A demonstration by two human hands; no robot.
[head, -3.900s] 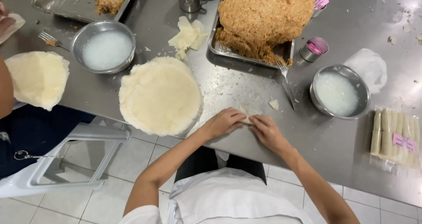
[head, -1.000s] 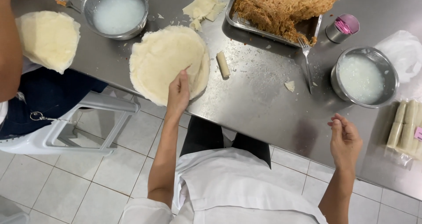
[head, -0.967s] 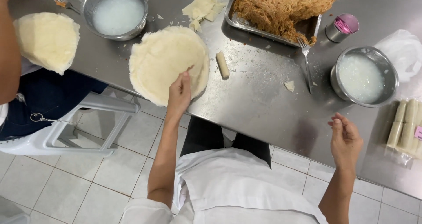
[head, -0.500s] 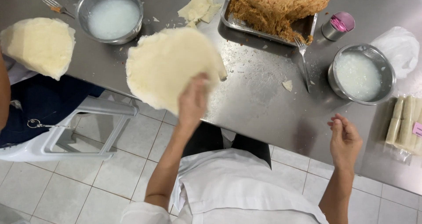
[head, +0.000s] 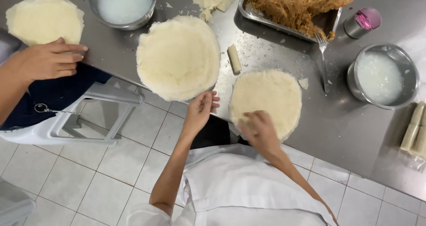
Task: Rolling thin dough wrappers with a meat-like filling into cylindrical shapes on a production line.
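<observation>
Compared with half a second earlier, we now have a single round pale wrapper sheet (head: 266,99) lying flat on the grey steel table (head: 346,133), apart from the stack of round pale wrapper sheets (head: 177,57); before, the left hand was lifting a sheet off that stack and the right hand was raised clear of the table. Our right hand (head: 259,130) now rests on the near edge of the single sheet, fingers curled loosely, pressing rather than gripping. Our left hand (head: 199,110) hangs just off the table edge below the stack, fingers slack and holding nothing. We count two steel bowls of cloudy white liquid (head: 124,4) (head: 384,75), one steel tray of shredded brown filling (head: 297,6) with one fork (head: 323,57) beside it, one small rolled piece (head: 234,58) between stack and tray, one small tin with a pink top (head: 364,22), and a packet of pale rolls (head: 415,130) at the right edge. Another person's hand (head: 51,59) rests by a second wrapper stack (head: 42,19) at far left. The single sheet is cream, slightly rough-edged, unfilled, overhanging the table's near edge.
</observation>
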